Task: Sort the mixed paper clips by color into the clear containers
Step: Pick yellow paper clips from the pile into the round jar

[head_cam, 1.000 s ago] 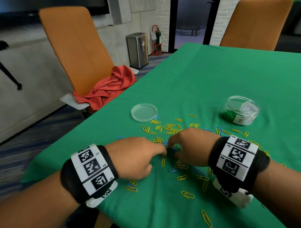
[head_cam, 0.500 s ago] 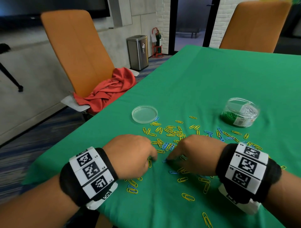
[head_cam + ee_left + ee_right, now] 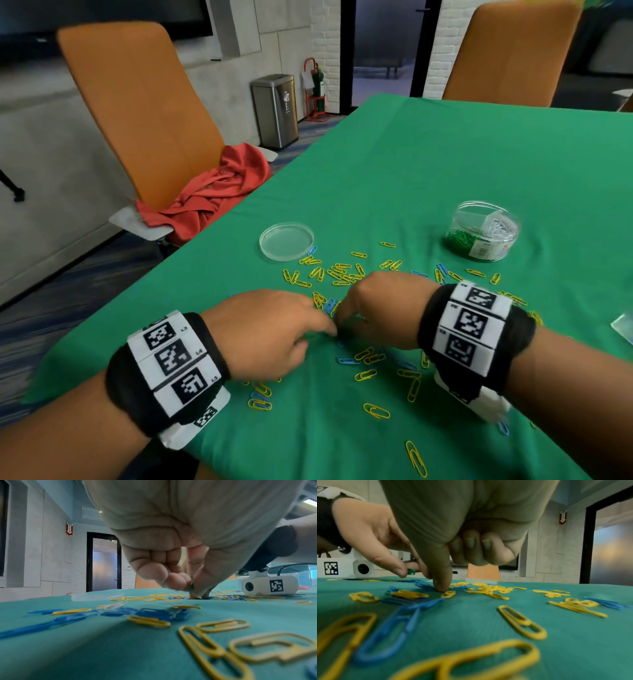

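Observation:
Yellow paper clips (image 3: 342, 274) and blue paper clips (image 3: 347, 360) lie scattered on the green cloth. My left hand (image 3: 330, 330) pinches a small green paper clip (image 3: 191, 588) between thumb and forefinger just above the cloth; the green paper clip (image 3: 410, 571) also shows in the right wrist view. My right hand (image 3: 342, 322) meets it fingertip to fingertip. Its thumb (image 3: 441, 586) presses the cloth beside a blue clip, its other fingers curl into the palm, and nothing shows in them. A clear container (image 3: 481, 231) with green clips stands at the far right.
A shallow clear lid (image 3: 287, 241) lies beyond the clips on the left. Another clear piece (image 3: 623, 329) shows at the right edge. An orange chair (image 3: 147, 113) with a red cloth (image 3: 212, 195) stands off the table's left edge.
Half a second ago my fingertips were slightly apart; now the left hand has moved right and both sets of fingertips meet again over the clips.

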A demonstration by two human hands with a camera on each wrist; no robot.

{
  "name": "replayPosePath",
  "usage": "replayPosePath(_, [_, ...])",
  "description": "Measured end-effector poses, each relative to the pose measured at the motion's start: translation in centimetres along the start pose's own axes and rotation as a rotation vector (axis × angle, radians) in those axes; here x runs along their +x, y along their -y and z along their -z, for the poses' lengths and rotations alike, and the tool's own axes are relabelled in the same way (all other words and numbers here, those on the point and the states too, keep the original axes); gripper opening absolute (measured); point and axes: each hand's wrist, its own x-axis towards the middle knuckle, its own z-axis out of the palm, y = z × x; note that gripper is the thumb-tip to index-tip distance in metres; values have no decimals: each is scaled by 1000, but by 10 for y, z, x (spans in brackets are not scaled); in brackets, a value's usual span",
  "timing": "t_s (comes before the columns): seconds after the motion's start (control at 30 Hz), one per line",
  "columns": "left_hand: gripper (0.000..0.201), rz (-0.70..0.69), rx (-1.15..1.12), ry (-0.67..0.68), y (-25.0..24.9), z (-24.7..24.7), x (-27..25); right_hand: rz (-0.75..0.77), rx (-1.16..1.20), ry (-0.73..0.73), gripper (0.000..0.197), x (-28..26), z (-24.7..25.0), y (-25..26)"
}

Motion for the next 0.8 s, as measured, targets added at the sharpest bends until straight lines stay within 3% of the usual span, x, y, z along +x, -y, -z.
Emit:
replayPosePath(0.23, [18, 150, -18, -35, 16, -7, 5, -95, 15, 112, 13, 2, -5, -5])
replayPosePath(0.33, [6, 148, -21, -50, 16, -6, 4, -114, 125, 23, 12, -11, 3, -21])
replayPosePath(0.43, [10, 150, -23, -71, 19, -7, 1, -219, 101, -117, 12, -22, 21, -51])
replayPosePath(0.57, [14, 148, -12, -72, 20, -7, -1, -491, -116, -168, 15, -30, 57, -113])
replayPosePath(0.67, [15, 173, -6, -78, 24, -10, 1, -626, -172, -158, 19, -28, 73, -156])
replayPosePath(0.8, [22, 208, -27, -50, 26, -13, 2, -664, -262, -51, 15, -20, 66, -174])
